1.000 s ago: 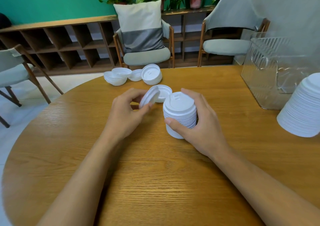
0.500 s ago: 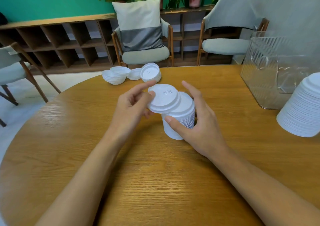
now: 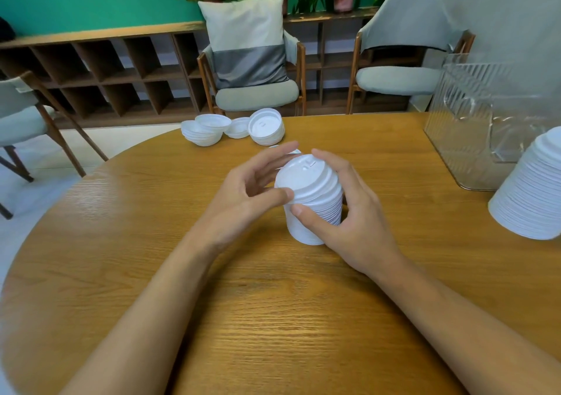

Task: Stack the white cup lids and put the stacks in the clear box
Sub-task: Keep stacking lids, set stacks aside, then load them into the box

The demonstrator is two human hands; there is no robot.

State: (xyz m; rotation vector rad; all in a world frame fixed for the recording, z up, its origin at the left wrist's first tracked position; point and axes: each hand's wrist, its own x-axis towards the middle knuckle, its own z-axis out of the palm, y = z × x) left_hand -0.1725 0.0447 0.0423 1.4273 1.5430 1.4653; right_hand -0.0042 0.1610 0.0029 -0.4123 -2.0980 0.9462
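Note:
A stack of white cup lids (image 3: 312, 200) stands on the round wooden table (image 3: 273, 318) at its middle. My right hand (image 3: 343, 212) wraps the stack from the right and front. My left hand (image 3: 252, 188) touches the top lid (image 3: 305, 171) with thumb and fingertips at its left rim. One more lid (image 3: 296, 151) peeks out behind my left fingers. Loose lids (image 3: 233, 127) lie in a small group at the table's far edge. The clear box (image 3: 485, 121) stands at the right, and a tall lid stack (image 3: 534, 188) sits in front of it.
Three chairs surround the table's far side, one (image 3: 255, 91) holding a grey-and-white cushion. A low wooden shelf (image 3: 106, 70) with plants on top runs along the green wall. The table edge curves off at the left.
My left hand carried a single lid from beside the stack over its top and set it down on the stack. My right hand stayed on the stack.

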